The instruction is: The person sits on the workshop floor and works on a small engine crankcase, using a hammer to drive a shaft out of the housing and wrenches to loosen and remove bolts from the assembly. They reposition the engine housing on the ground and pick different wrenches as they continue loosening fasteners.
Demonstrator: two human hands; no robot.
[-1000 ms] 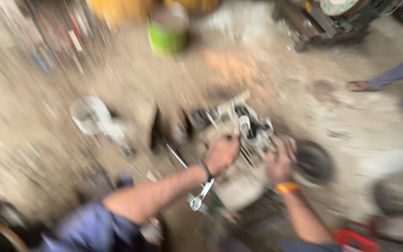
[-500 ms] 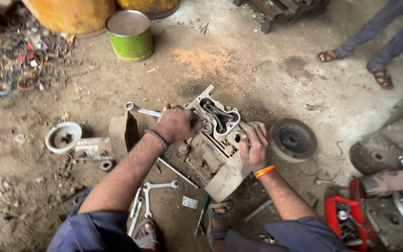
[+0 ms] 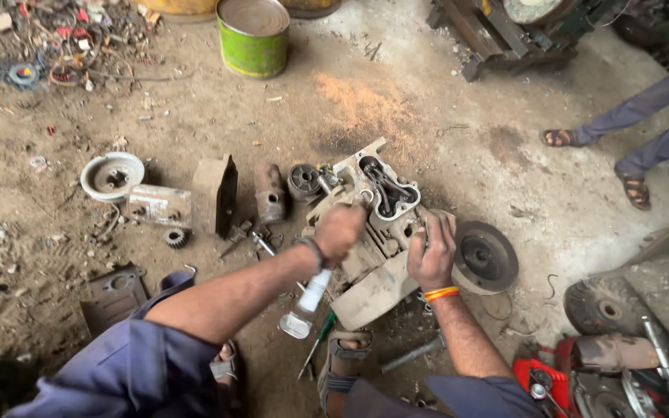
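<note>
From the head camera, looking down, a dirty engine block (image 3: 373,248) sits on the dusty ground (image 3: 443,131) in the middle. The left hand (image 3: 340,230) is curled on the engine's left side, but you cannot tell what the fingers squeeze. A white bottle (image 3: 307,302) hangs under that wrist, at 7 o'clock from the engine. The right hand (image 3: 431,251) presses on the engine's right side with its fingers bent down tight. A round dark wheel (image 3: 485,257) lies at 3 o'clock, just beside the engine. A green can (image 3: 253,35) stands far off at 11 o'clock. A white round dish (image 3: 112,176) lies at 9 o'clock. Another person's feet in sandals (image 3: 635,190) stand at 2 o'clock
</note>
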